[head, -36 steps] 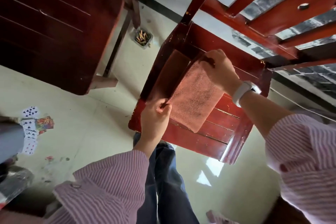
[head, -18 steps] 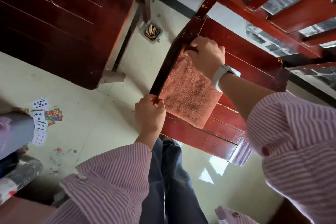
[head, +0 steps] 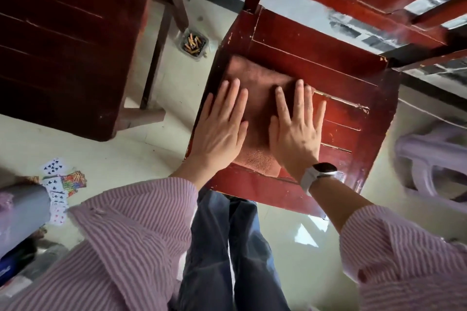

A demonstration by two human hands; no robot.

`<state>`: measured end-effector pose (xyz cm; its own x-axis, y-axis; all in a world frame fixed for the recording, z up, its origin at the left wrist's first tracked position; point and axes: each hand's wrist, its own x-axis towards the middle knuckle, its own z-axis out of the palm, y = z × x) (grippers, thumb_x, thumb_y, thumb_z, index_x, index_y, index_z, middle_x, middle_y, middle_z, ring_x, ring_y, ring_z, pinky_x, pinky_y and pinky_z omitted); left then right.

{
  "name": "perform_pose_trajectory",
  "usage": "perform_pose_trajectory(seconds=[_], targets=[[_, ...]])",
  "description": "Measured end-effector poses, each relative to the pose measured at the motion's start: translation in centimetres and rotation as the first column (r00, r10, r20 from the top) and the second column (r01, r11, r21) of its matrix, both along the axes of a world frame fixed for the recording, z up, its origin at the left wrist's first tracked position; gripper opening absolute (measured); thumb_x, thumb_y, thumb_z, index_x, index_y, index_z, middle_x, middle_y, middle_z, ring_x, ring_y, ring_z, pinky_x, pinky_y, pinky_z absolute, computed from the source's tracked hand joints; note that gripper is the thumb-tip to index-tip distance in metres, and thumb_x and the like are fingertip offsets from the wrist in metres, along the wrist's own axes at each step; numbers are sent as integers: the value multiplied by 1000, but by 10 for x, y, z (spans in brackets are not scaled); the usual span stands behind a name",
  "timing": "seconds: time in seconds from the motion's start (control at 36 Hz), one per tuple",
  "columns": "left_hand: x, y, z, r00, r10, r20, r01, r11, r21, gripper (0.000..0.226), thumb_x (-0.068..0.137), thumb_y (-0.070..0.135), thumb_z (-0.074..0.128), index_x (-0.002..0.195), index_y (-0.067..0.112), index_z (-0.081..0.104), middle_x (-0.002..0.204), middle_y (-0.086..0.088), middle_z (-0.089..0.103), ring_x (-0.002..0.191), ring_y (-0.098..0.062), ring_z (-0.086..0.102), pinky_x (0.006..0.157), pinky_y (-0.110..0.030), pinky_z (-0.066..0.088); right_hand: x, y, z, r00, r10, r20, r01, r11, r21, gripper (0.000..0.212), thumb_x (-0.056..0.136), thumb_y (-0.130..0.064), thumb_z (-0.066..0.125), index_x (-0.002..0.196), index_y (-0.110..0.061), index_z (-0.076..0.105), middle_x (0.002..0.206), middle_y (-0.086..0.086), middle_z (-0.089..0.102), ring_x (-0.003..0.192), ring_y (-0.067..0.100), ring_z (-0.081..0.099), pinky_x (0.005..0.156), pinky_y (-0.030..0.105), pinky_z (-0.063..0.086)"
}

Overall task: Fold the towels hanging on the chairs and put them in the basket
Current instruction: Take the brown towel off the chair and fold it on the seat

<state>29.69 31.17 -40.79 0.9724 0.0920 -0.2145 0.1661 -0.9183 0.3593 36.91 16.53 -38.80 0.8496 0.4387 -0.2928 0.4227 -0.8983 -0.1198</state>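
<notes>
Folded towel (head: 255,88): flat on chair seat (head: 328,78), near-left part. Left hand (head: 219,129) and right hand (head: 295,134): fingers spread, palms pressing towel, side by side.

A folded pinkish-orange terry towel (head: 255,88) lies flat on the seat of a red wooden chair (head: 336,78). The left hand (head: 219,129) lies flat on the towel's left side, fingers straight. The right hand (head: 298,131) lies flat on the towel's right side, with its outer fingers over the seat. A white wristwatch (head: 319,171) sits on the right wrist. Both sleeves are pink with stripes. A dark wooden table (head: 65,40) stands to the left. Playing cards (head: 56,184) lie on the pale floor (head: 141,151). A small clear dish of cigarette ends (head: 194,44) sits between the table and the chair.
</notes>
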Motion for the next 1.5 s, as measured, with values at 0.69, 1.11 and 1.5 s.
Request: perform_pose_trajectory(seconds=[0.69,1.11,1.5], targets=[[84,17,16,926,-307,-221,347,922,173,57,95,40,32,147,27,11,154,-3,18,140,-27,14,112,-57,3,-47,-15,30,468,-651,-597,764,638,-96,43,84,-43,55,104,-8,42,98,11,58,98,34,56,88,41,44],[57,-32,32,956,254,-147,-278,945,-171,27,90,27,56,106,5,56,109,-11,58,101,-24,55,73,-17,30,31,-112,28,503,-786,-360,861,418,291,39,87,-28,51,119,-6,50,116,14,58,107,30,55,90,37,43],[84,-39,33,856,390,-339,-479,845,-237,35,89,23,57,119,5,50,118,-11,59,110,-25,54,82,-21,34,-12,-86,5,173,-773,-611,984,155,83,32,82,-27,59,105,-5,64,97,13,67,94,31,62,83,39,50]])
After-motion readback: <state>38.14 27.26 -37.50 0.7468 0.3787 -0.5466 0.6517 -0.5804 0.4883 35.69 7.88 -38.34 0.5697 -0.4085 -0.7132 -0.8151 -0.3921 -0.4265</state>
